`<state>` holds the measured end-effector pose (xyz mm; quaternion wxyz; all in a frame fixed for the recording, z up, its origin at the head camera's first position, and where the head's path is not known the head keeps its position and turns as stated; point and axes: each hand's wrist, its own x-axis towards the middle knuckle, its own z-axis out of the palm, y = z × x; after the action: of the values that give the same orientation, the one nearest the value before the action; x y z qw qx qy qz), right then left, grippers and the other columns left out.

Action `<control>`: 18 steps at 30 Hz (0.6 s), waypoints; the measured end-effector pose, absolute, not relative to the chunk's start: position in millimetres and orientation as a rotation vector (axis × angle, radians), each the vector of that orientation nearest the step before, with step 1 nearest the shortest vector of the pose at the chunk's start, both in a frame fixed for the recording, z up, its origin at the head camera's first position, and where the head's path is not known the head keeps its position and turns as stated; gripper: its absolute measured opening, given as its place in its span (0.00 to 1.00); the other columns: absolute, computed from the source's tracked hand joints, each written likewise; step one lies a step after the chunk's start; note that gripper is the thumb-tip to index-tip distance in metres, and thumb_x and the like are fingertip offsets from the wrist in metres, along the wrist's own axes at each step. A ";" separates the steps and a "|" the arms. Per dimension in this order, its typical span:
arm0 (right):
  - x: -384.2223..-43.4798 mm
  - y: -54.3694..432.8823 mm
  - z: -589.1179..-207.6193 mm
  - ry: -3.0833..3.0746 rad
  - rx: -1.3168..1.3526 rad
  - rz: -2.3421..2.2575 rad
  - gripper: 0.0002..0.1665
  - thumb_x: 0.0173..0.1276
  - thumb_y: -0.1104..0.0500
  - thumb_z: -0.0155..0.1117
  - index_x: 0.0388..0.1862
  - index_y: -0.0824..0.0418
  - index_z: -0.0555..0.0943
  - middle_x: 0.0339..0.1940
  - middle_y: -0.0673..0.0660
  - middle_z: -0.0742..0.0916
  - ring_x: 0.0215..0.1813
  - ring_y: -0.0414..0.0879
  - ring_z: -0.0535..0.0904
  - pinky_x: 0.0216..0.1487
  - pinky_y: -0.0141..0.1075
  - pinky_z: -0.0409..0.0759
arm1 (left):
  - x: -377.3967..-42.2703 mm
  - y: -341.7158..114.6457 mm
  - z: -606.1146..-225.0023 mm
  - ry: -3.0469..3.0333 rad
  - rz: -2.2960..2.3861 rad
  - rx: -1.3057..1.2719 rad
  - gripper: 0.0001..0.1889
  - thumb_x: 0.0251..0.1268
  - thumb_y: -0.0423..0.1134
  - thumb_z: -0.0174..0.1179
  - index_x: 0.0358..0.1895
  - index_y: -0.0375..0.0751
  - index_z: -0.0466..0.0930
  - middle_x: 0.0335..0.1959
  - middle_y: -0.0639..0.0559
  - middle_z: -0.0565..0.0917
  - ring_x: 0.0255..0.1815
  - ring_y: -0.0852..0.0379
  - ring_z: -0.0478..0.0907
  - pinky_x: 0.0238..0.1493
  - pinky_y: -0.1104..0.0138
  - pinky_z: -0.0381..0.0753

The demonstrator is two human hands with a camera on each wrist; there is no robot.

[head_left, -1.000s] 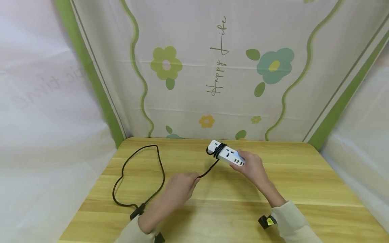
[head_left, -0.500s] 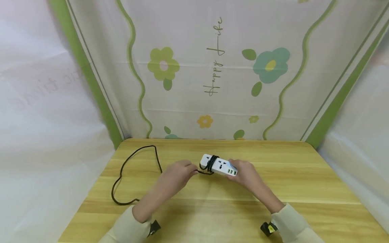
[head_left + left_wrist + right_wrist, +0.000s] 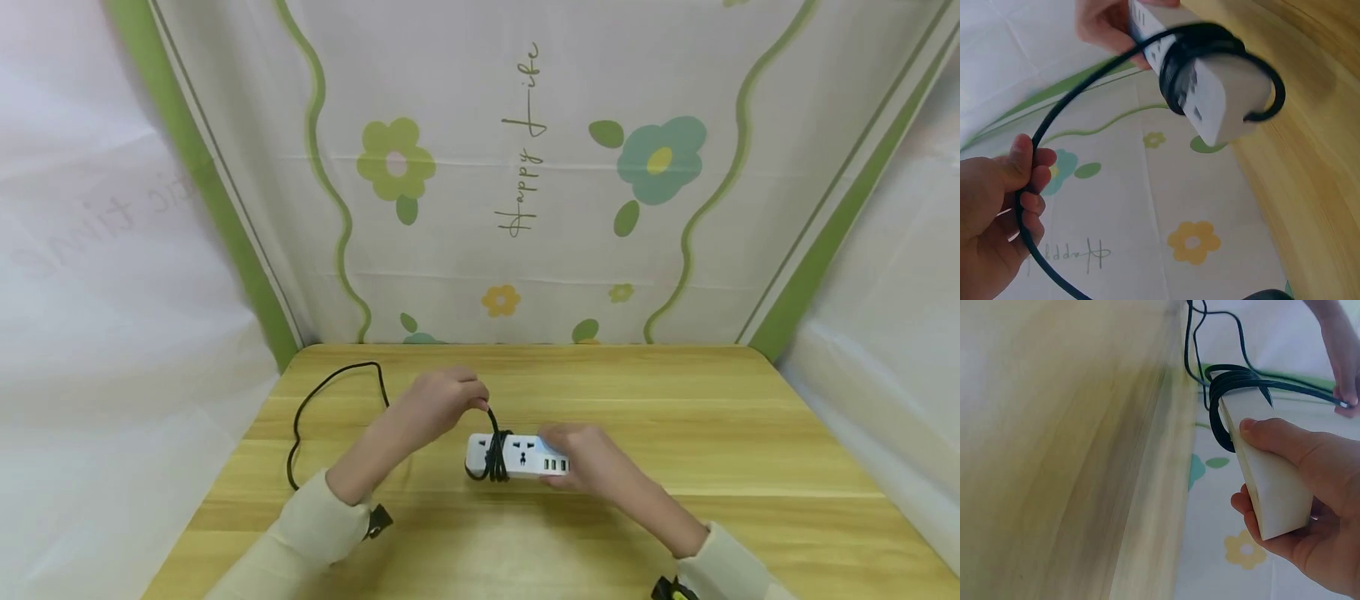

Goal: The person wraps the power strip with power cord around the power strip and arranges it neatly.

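Note:
A white power strip with sockets and USB ports is gripped at its USB end by my right hand, thumb on one face and fingers on the other in the right wrist view. Several turns of its black cord wrap the far end of the strip. My left hand pinches the cord between thumb and fingers, above and left of the strip in the head view. From that hand the cord arcs over to the wrapped turns in the left wrist view. The strip is held above the table.
The cord's remaining length loops over the left part of the wooden table, partly hidden by the left arm. A flowered white curtain hangs behind the table, with pale cloth at both sides. A dark strap piece shows at each cuff.
The strip has come nearer and left and turned level, with my right hand on it. My left hand has risen from in front of the strip to beyond it, bringing the cord up.

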<state>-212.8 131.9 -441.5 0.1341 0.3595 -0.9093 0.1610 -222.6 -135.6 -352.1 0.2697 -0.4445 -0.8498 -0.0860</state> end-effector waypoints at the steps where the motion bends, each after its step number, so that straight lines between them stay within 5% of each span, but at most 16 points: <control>1: -210.2 131.7 -440.4 -2.637 1.062 0.475 0.33 0.45 0.55 0.85 0.51 0.66 0.85 0.44 0.60 0.90 0.40 0.49 0.88 0.39 0.30 0.86 | -225.2 -135.9 -351.6 -2.295 -0.241 -1.213 0.03 0.62 0.38 0.68 0.34 0.42 0.88 0.29 0.55 0.85 0.31 0.62 0.84 0.35 0.76 0.83; 12: -191.6 140.7 -431.4 -2.469 1.290 0.585 0.34 0.49 0.50 0.83 0.54 0.65 0.84 0.46 0.58 0.90 0.45 0.49 0.89 0.46 0.33 0.86 | -260.9 -140.7 -362.4 -2.352 -0.474 -1.455 0.04 0.67 0.34 0.64 0.35 0.41 0.87 0.32 0.54 0.86 0.35 0.62 0.83 0.39 0.77 0.81; 18: -185.2 144.4 -424.0 -2.377 1.335 0.731 0.36 0.48 0.52 0.83 0.55 0.67 0.83 0.46 0.58 0.90 0.42 0.46 0.88 0.42 0.25 0.84 | -273.8 -136.6 -381.7 -2.350 -0.652 -1.542 0.05 0.67 0.33 0.62 0.35 0.38 0.87 0.33 0.51 0.87 0.35 0.61 0.83 0.39 0.77 0.81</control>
<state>-185.2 144.4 -424.0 0.1589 0.4672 -0.8313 0.2557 -273.8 -136.6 -381.7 0.1276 -0.5301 -0.8078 -0.2242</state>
